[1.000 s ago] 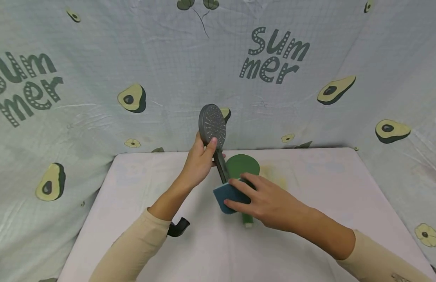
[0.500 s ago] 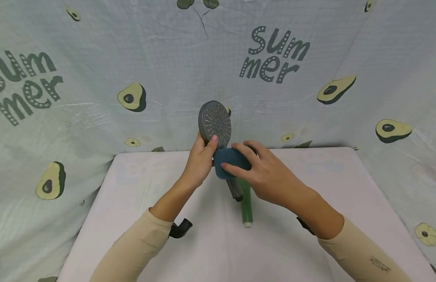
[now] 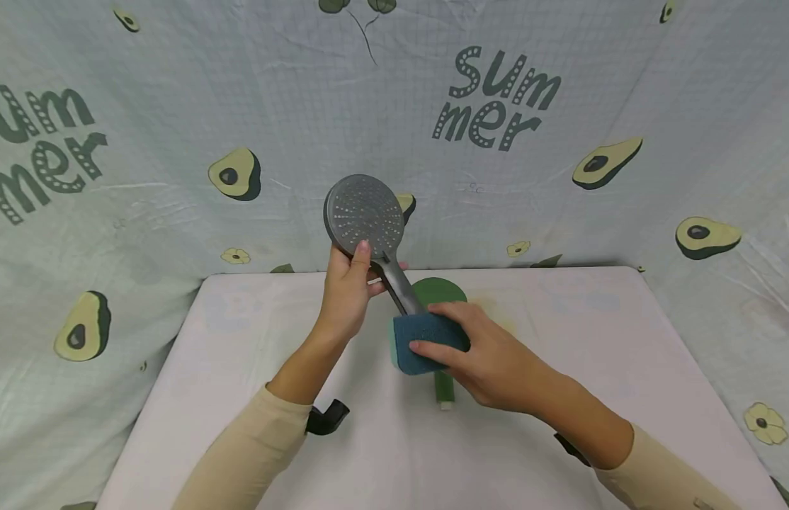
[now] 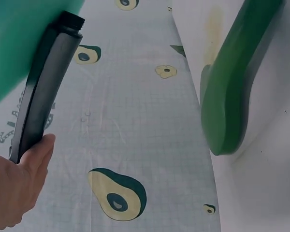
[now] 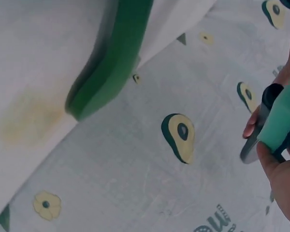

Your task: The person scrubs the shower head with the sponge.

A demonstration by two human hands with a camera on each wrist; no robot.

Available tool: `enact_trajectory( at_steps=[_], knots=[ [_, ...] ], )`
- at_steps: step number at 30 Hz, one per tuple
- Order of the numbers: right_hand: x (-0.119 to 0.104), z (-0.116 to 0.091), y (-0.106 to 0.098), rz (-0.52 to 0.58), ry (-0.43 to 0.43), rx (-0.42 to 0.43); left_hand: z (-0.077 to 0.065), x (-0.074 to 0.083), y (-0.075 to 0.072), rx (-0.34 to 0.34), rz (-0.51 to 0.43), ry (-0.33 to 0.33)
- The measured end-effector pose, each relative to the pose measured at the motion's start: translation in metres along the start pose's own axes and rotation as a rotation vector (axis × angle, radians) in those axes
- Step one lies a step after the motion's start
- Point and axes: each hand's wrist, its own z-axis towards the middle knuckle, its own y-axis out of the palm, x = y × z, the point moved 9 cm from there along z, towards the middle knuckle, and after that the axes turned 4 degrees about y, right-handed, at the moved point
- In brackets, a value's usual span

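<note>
My left hand grips a grey shower head near its neck, thumb over the edge of the round spray face. The face is turned toward the head camera. A blue and teal sponge, pinched by my right hand, covers the lower handle. In the left wrist view, the handle's threaded end shows beside the sponge's teal side. The right wrist view has the sponge against the handle at the right edge. Beneath, a green shower head lies on the table, partly hidden by the sponge.
A pale cloth covers the table, with a yellowish stain near the green shower head. Behind the table hangs a cloth backdrop printed with avocados. A black curved piece shows beside the left forearm.
The sponge moves up the handle, then back down toward its end. The grey shower head turns its spray face more toward the head camera and shifts slightly left.
</note>
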Motion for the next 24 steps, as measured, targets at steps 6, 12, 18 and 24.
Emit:
enact_trajectory(
  at_steps=[6, 12, 18, 24],
  knots=[
    [0.027, 0.016, -0.002, 0.122, 0.153, 0.114, -0.008, -0.003, 0.005, -0.004, -0.015, 0.006],
    [0.051, 0.024, -0.019, 0.225, 0.237, 0.300, -0.015, -0.006, 0.016, -0.019, -0.134, -0.001],
    [0.054, 0.029, -0.024, 0.340, 0.264, 0.243, -0.016, -0.003, 0.019, -0.009, -0.250, 0.048],
    [0.045, 0.009, -0.002, 0.536, 0.295, 0.071, -0.016, 0.001, 0.013, 0.017, -0.257, 0.111]
  ],
)
